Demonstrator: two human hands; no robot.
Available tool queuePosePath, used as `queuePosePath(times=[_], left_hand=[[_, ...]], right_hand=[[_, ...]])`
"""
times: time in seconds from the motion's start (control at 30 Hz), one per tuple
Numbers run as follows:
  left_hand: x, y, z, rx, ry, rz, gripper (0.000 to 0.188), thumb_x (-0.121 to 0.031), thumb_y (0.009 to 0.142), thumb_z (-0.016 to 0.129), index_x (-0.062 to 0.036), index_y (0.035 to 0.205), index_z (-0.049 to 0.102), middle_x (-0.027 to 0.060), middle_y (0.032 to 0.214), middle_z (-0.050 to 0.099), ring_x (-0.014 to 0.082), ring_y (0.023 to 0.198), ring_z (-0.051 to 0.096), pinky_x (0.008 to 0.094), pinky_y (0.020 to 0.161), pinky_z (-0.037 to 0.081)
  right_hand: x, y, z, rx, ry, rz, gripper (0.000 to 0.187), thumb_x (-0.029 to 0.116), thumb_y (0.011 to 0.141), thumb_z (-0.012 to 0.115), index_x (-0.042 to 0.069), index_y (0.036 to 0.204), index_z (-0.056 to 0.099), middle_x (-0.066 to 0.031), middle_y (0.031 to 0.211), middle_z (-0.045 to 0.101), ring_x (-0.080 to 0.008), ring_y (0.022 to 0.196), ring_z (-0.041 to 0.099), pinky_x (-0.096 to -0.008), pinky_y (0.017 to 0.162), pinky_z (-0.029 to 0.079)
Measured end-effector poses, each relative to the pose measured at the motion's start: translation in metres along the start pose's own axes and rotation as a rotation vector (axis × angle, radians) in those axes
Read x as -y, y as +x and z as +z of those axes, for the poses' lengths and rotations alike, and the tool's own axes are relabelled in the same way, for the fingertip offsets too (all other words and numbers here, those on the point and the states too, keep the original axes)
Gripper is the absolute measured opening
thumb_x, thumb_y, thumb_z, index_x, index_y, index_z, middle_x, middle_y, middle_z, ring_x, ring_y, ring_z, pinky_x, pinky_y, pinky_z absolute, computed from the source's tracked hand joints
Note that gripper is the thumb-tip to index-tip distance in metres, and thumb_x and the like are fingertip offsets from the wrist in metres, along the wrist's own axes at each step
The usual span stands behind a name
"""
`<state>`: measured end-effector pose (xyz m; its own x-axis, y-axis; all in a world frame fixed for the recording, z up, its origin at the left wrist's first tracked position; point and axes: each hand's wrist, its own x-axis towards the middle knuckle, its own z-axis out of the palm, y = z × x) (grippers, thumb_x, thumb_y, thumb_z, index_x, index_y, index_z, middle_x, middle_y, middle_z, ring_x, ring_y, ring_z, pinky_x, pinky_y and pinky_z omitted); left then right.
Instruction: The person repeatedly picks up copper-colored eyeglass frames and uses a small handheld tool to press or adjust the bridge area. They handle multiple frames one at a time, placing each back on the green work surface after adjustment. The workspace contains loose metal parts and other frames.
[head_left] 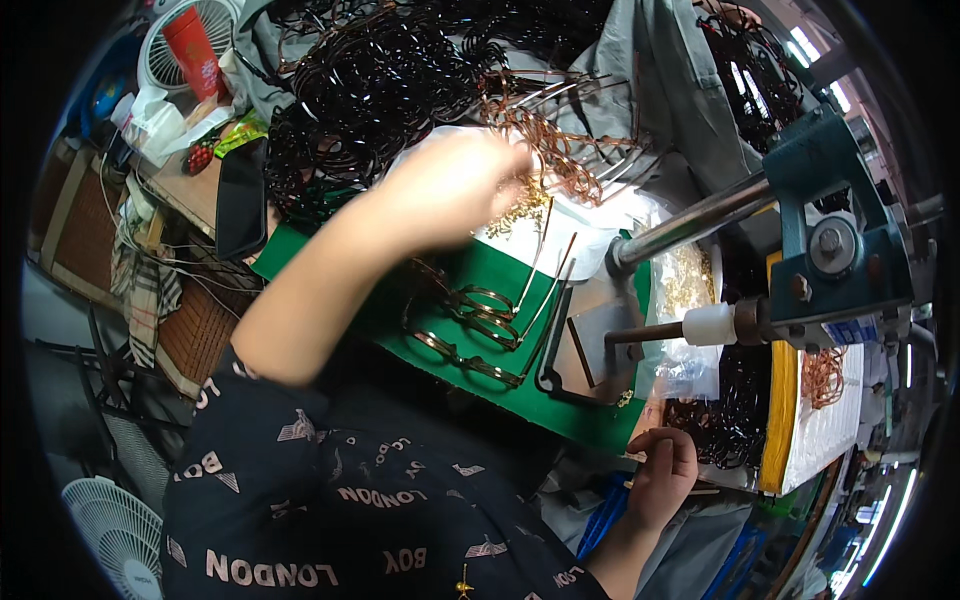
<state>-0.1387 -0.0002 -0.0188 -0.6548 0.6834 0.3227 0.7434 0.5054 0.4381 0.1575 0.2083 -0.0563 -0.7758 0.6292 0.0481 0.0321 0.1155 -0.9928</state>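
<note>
My left hand (470, 185) reaches across to the far side of the bench, over small gold parts (520, 218) on a white sheet or tray (580, 250). It is blurred and its fingertips are hidden in glare. Nearer me, several brown eyeglass frames (455, 358) lie on the green mat (590, 420), their temples stretched toward the far right. Low at the bench's right edge is my right hand (668, 472), its fingers curled and thumb pressed against them; anything between them is too small to make out. Beside the frames stands the press's metal base plate (600, 350).
A green hand press (835, 230) with a steel column (710, 220) rises at the right. Piles of dark eyeglass frames (370, 90) and brown ones (560, 150) cover the back. At the left are a phone (241, 200), red bottle (193, 55) and fan (165, 45). Bagged gold parts (685, 280) lie beyond the press.
</note>
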Motion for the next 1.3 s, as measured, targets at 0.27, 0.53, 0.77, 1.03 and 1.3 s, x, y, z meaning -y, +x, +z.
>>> queuePosePath(times=[0.27,0.53,0.77,1.03,1.3], left_hand=[[0.087,0.133,0.013,-0.013,0.431,0.404,0.030,-0.012,0.078,0.056,-0.0005,0.107,0.057,0.0091,0.086,0.058,0.0209,0.085,0.057,0.0329,0.071,0.046],[0.025,0.072,-0.043,0.212,-1.222,-0.086,0.021,-0.015,0.082,0.055,0.0006,0.097,0.057,0.0033,0.065,0.053,0.0098,0.052,0.047,0.0221,0.048,0.038],[0.032,0.004,-0.037,0.379,-1.757,0.354,0.050,-0.016,0.089,0.047,0.0090,0.129,0.030,0.0263,0.116,0.047,0.0131,0.075,0.050,0.0221,0.064,0.043],[-0.019,-0.071,-0.018,-0.180,-1.206,0.285,0.041,-0.014,0.087,0.048,0.0113,0.118,0.038,0.0232,0.114,0.047,0.0087,0.064,0.045,0.0200,0.060,0.035],[-0.099,-0.063,0.045,-0.218,-1.410,0.092,0.093,-0.002,0.068,0.072,-0.0083,0.138,0.013,0.0199,0.120,0.048,0.0156,0.079,0.055,0.0206,0.062,0.045]], right_hand=[[0.002,-0.017,-0.015,-0.083,-0.169,0.049,0.009,-0.001,0.086,0.050,-0.003,0.089,0.057,-0.0058,0.079,0.060,-0.0118,0.070,0.056,-0.0228,0.065,0.044],[-0.051,0.009,-0.032,0.014,-0.378,0.207,0.008,0.007,0.081,0.062,0.001,0.087,0.062,0.0025,0.070,0.056,-0.0028,0.063,0.049,-0.0183,0.058,0.040],[-0.047,0.031,-0.017,0.090,-0.682,0.252,0.007,0.007,0.079,0.062,0.000,0.079,0.061,-0.0040,0.061,0.057,-0.0090,0.054,0.051,-0.0249,0.052,0.042],[-0.037,0.035,-0.001,0.182,-0.915,0.069,0.007,0.007,0.078,0.059,0.000,0.078,0.060,-0.0174,0.070,0.059,-0.0309,0.067,0.059,-0.0379,0.062,0.047],[0.000,0.026,0.015,0.183,-0.907,-0.096,0.005,0.001,0.080,0.055,-0.001,0.084,0.055,-0.0161,0.079,0.058,-0.0277,0.072,0.058,-0.0337,0.067,0.046]])
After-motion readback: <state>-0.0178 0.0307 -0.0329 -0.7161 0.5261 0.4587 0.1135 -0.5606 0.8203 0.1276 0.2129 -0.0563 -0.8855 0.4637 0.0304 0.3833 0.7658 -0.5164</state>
